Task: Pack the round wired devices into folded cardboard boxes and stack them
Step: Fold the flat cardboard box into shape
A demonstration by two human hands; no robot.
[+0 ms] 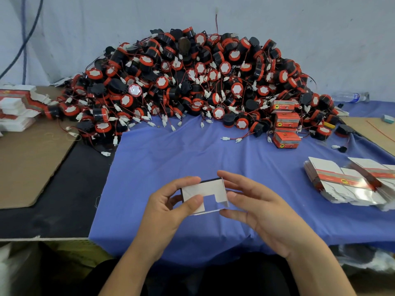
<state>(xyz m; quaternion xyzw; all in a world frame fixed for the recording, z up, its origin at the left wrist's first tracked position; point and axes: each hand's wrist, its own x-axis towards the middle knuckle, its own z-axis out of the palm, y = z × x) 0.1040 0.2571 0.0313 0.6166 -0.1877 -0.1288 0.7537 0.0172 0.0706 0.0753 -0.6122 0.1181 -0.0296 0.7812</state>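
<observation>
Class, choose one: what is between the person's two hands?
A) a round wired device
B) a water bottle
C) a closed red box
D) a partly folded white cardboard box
D: the left hand pinches a partly folded cardboard box, white inside showing, and the right hand touches its other end.

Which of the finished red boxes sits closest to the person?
The frontmost red box, out on the blue cloth; the others sit farther back.
</observation>
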